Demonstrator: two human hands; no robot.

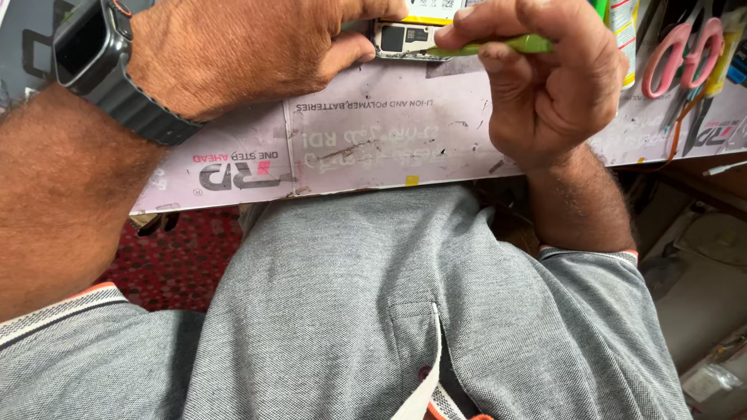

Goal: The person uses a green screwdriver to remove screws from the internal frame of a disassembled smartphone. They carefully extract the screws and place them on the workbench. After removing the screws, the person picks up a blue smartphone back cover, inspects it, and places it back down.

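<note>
Opened phone point(405, 37) worked on at worktop point(373, 132).
Left hand point(241, 47) clamped on phone; right hand point(545, 70) pinched shut on green tool point(498, 47).

Open stretch of pale surface point(373, 148) between the two hands and the near edge; room to pass there. Far edge crowded: small phone part point(401, 39) pinned under left hand point(241, 50), green tool point(498, 47) gripped in right hand point(545, 82). Right side blocked by pink-handled scissors point(685, 50) and upright tubes point(622, 35). Near side closed off by grey shirt point(366, 311).
</note>
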